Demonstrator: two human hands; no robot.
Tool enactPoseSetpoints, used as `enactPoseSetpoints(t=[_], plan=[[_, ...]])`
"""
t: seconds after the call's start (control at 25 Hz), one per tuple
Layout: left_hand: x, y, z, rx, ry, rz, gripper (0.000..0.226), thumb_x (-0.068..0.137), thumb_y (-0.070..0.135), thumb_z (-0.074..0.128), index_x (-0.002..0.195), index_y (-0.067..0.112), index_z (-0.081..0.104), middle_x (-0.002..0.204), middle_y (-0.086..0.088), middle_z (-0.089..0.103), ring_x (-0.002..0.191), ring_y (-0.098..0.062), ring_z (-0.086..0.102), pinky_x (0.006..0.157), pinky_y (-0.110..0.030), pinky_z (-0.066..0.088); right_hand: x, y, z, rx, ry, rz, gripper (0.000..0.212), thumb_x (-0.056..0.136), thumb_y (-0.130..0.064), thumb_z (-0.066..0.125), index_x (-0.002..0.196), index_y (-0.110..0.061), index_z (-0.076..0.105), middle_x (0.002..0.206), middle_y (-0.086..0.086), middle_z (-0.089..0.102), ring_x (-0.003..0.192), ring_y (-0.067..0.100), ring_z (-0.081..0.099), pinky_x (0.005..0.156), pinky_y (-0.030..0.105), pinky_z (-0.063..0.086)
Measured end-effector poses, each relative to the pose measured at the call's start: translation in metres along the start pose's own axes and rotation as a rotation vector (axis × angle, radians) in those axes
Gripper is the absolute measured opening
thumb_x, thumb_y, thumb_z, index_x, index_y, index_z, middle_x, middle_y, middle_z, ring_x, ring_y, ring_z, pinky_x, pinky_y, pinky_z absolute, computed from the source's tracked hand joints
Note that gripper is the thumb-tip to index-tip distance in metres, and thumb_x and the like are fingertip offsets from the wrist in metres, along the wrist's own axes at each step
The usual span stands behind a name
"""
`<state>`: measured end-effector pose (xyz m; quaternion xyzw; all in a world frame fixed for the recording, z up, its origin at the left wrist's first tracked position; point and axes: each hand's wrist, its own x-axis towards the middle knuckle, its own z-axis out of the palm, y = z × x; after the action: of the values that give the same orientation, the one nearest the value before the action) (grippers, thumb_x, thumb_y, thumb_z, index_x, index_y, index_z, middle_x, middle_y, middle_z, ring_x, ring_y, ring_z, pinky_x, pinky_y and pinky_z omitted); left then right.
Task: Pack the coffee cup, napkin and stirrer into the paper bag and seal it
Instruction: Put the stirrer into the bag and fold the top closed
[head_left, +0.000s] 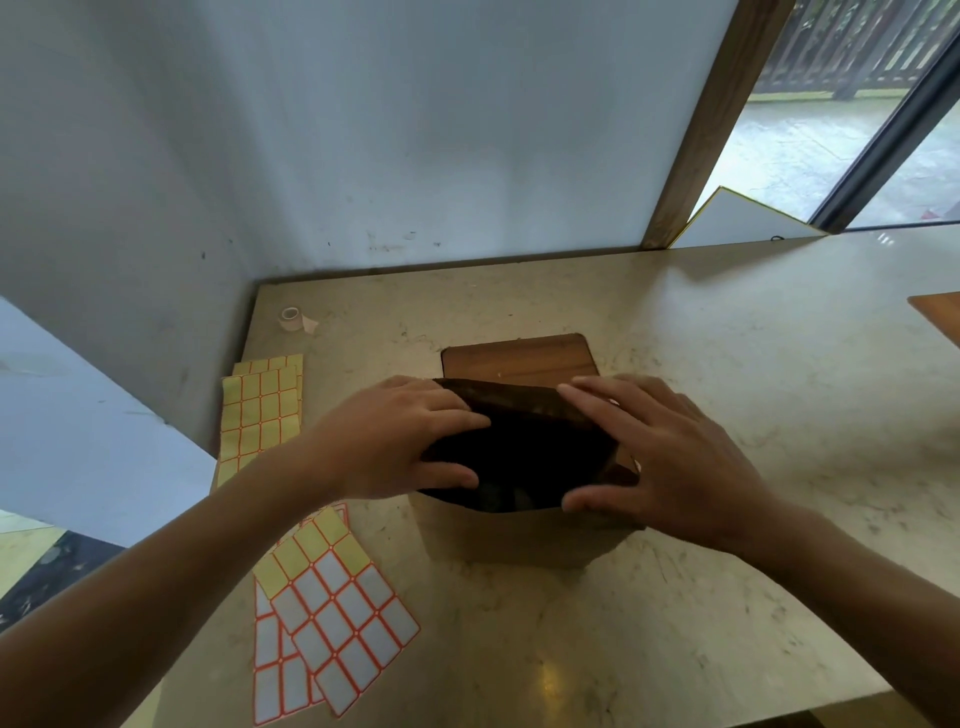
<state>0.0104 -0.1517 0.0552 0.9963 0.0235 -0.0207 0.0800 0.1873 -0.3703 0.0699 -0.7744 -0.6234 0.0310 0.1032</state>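
Note:
A brown paper bag (524, 535) stands upright in the middle of the counter, its mouth open and dark inside. My left hand (395, 441) grips the left side of the bag's rim, fingers over the back edge and thumb on the front edge. My right hand (660, 457) holds the right side of the rim the same way, with fingers across the top. The inside of the bag is too dark to tell what lies in it. Cup, napkin and stirrer are not visible.
Sheets of yellow and white sticker labels (332, 608) lie left of the bag, with more (260, 410) further back. A small tape roll (291, 317) sits at the back left. A wooden board (519, 358) lies behind the bag. The marble counter (727, 364) meets a white wall.

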Motion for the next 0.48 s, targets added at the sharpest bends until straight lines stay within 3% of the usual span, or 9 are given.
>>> enactPoseSetpoints(t=[0.08, 0.12, 0.2, 0.28, 0.36, 0.48], plan=[[-0.013, -0.003, 0.006, -0.003, 0.047, -0.021, 0.074, 0.082, 0.078, 0.036, 0.143, 0.035, 0.036, 0.147, 0.005, 0.043, 0.14, -0.019, 0.029, 0.112, -0.044, 0.029, -0.005, 0.005, 0.003, 0.001, -0.206, 0.076, 0.116, 0.057, -0.092, 0.039, 0.151, -0.036, -0.001, 0.158, -0.011, 0.012, 0.141, 0.013, 0.017, 0.111, 0.038, 0.031], [-0.018, -0.004, 0.01, 0.006, 0.031, -0.04, 0.083, 0.078, 0.084, 0.033, 0.146, 0.038, 0.029, 0.154, 0.004, 0.031, 0.144, -0.021, 0.017, 0.113, -0.045, 0.023, -0.005, 0.008, 0.005, -0.005, -0.25, 0.085, 0.12, 0.055, -0.092, 0.042, 0.15, -0.037, -0.008, 0.158, -0.013, 0.007, 0.14, 0.013, 0.018, 0.112, 0.036, 0.031], [-0.025, -0.005, 0.018, -0.014, -0.029, -0.092, 0.098, 0.067, 0.092, 0.033, 0.149, 0.045, 0.008, 0.162, 0.005, 0.0, 0.147, -0.023, -0.006, 0.112, -0.044, 0.011, -0.004, 0.012, 0.011, -0.008, -0.238, 0.091, 0.121, 0.059, -0.084, 0.053, 0.15, -0.036, -0.01, 0.155, -0.012, 0.011, 0.133, 0.012, 0.03, 0.106, 0.03, 0.038], [-0.027, -0.006, 0.025, -0.068, -0.03, -0.136, 0.105, 0.065, 0.088, 0.045, 0.147, 0.049, -0.006, 0.161, 0.007, -0.015, 0.146, -0.023, -0.009, 0.112, -0.042, 0.011, -0.002, 0.015, 0.016, 0.039, -0.168, 0.103, 0.113, 0.066, -0.071, 0.064, 0.151, -0.034, -0.001, 0.147, -0.011, 0.028, 0.123, 0.01, 0.041, 0.097, 0.025, 0.045], [-0.026, -0.006, 0.03, -0.177, 0.031, -0.169, 0.106, 0.07, 0.072, 0.063, 0.146, 0.051, -0.008, 0.161, 0.005, 0.0, 0.145, -0.021, 0.008, 0.114, -0.043, 0.022, -0.002, 0.018, 0.02, 0.106, -0.114, 0.106, 0.096, 0.072, -0.059, 0.069, 0.149, -0.034, 0.016, 0.133, -0.013, 0.043, 0.113, 0.007, 0.049, 0.087, 0.019, 0.047], [-0.023, -0.006, 0.037, -0.331, 0.154, -0.177, 0.101, 0.075, 0.05, 0.074, 0.148, 0.048, 0.004, 0.143, 0.006, 0.04, 0.127, -0.011, 0.037, 0.103, -0.034, 0.04, 0.0, 0.02, 0.024, 0.176, -0.07, 0.106, 0.058, 0.078, -0.051, 0.069, 0.129, -0.035, 0.047, 0.11, -0.018, 0.055, 0.095, 0.001, 0.053, 0.074, 0.011, 0.041]])
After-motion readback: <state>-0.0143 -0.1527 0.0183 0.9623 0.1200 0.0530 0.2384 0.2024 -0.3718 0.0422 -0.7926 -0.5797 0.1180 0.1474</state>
